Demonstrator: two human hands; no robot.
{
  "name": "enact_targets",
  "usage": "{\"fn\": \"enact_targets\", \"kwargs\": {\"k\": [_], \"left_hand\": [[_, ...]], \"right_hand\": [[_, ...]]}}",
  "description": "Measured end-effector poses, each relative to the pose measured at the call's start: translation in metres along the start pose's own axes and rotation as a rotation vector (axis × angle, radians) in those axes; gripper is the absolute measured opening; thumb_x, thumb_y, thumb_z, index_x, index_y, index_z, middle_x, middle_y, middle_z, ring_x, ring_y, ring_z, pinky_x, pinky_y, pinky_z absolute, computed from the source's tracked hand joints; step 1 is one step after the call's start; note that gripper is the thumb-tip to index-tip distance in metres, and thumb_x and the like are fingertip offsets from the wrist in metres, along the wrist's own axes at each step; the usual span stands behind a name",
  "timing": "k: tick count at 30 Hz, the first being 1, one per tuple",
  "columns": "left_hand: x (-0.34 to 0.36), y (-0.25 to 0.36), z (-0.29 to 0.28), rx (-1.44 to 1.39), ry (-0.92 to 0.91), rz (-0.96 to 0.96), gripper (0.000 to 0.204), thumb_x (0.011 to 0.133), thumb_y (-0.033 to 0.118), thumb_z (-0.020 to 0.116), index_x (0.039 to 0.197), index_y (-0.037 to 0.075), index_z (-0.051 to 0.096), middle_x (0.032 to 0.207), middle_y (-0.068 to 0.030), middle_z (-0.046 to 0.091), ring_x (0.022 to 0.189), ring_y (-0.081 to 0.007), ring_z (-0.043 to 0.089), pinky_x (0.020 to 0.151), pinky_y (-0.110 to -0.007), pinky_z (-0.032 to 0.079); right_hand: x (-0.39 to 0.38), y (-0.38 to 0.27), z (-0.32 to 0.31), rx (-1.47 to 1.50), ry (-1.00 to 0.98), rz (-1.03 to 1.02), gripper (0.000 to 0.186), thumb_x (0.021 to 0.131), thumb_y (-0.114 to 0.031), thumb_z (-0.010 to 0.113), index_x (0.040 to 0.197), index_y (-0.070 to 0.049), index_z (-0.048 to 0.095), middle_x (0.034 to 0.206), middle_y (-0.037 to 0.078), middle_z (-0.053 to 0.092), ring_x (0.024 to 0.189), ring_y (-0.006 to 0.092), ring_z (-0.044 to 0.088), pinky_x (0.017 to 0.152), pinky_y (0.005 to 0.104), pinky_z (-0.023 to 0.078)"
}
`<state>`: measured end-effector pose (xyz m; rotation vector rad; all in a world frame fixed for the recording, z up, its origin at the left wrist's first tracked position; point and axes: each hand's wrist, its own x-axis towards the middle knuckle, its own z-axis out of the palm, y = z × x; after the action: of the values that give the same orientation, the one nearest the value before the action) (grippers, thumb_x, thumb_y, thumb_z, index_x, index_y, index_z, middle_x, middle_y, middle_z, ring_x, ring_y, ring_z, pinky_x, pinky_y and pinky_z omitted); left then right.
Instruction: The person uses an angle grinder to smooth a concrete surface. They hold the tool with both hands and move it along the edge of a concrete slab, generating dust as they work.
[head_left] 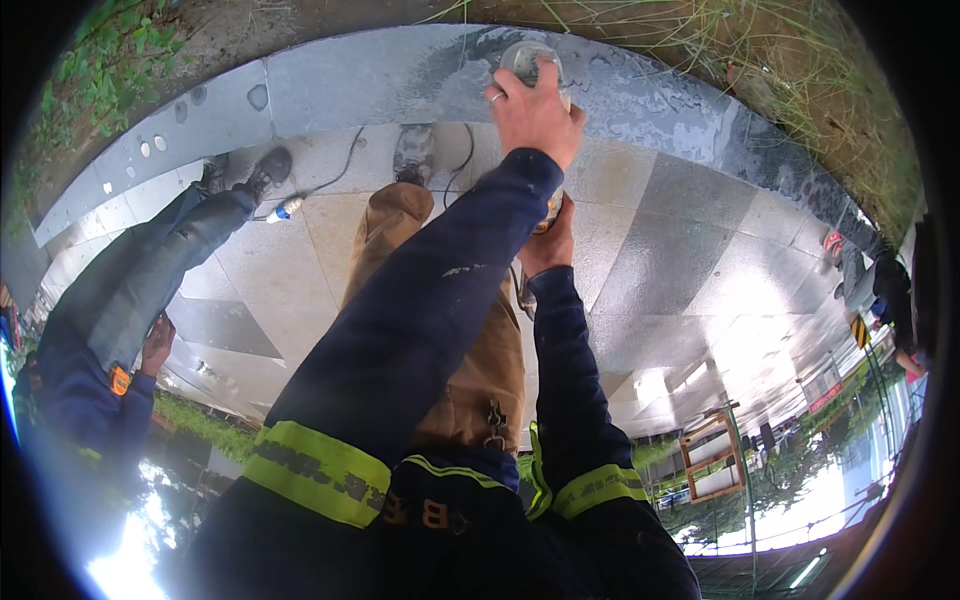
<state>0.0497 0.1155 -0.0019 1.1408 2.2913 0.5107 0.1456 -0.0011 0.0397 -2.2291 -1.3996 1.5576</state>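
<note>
While green leaves (115, 75) filled the upper left of the frame, a co-worker (185, 250) in faded jeans and dark shoes took up the left side, one bare hand (157, 345) hanging low beside the leg, near a small orange and black item (120, 380) at the clothing. Just right of that person's shoe, a white and blue connector (286, 208) lay on the paving (620, 250), and a thin black cable (352, 160) curved up from near it toward the pale grey stone ledge (350, 75), which arched across the top of the frame. Nearer the middle came the wearer's patterned shoe (413, 152) and brown trousers (480, 365), partly hidden by the long navy left sleeve (400, 300) with its yellow-green band (318, 473). At the upper centre, the left hand (540, 118), a ring on one finger, was clamped with bent, parted fingers over a round clear piece (522, 58) at the ledge, where the stone showed dark wet patches. Just below, the right hand (556, 245) was closed around a dark and orange tool body (549, 215), mostly covered by the left forearm; whether the two pieces joined could not be told. Long grass (780, 50) edged the upper right, an orange-edged frame (712, 458) stood at lower right, and small figures (890, 290) appeared at the far right rim.
</note>
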Motion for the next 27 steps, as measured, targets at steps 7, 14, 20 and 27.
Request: {"fn": "enact_targets", "kwargs": {"k": [7,14,20,27], "left_hand": [[0.004,0.002,0.002,0.021,-0.022,-0.025,0.072,0.071,0.033,0.078,0.132,0.009,0.049,0.108,-0.0335,0.042,0.106,-0.0508,0.041,0.097,-0.055,0.038],[0.005,-0.002,0.002,-0.017,0.063,0.075,0.072,0.072,0.033,0.077,0.134,0.009,0.048,0.106,-0.0323,0.043,0.105,-0.0513,0.041,0.097,-0.055,0.037],[0.003,-0.011,-0.007,0.061,-0.034,-0.044,0.073,0.07,0.032,0.077,0.134,0.009,0.049,0.101,-0.0318,0.044,0.102,-0.0484,0.041,0.094,-0.054,0.036],[0.021,-0.02,-0.009,0.048,0.16,0.084,0.072,0.069,0.033,0.078,0.131,0.009,0.05,0.104,-0.0313,0.042,0.098,-0.0467,0.041,0.093,-0.052,0.037]], "right_hand": [[0.012,0.013,0.003,0.058,-0.005,0.004,0.089,0.066,-0.032,0.087,0.136,-0.012,0.036,0.111,0.019,0.068,0.104,0.0356,0.066,0.087,0.0419,0.052],[0.011,0.005,0.005,0.097,0.018,-0.031,0.09,0.066,-0.033,0.086,0.137,-0.013,0.035,0.112,0.019,0.068,0.105,0.0358,0.066,0.088,0.0419,0.053],[-0.001,-0.008,0.008,-0.004,-0.028,0.119,0.089,0.066,-0.027,0.085,0.138,-0.013,0.034,0.113,0.021,0.067,0.105,0.0371,0.066,0.088,0.0437,0.052],[0.014,-0.021,0.017,0.062,-0.026,0.034,0.087,0.067,-0.019,0.081,0.139,-0.013,0.033,0.111,0.021,0.067,0.104,0.0388,0.066,0.087,0.0433,0.053]]}}
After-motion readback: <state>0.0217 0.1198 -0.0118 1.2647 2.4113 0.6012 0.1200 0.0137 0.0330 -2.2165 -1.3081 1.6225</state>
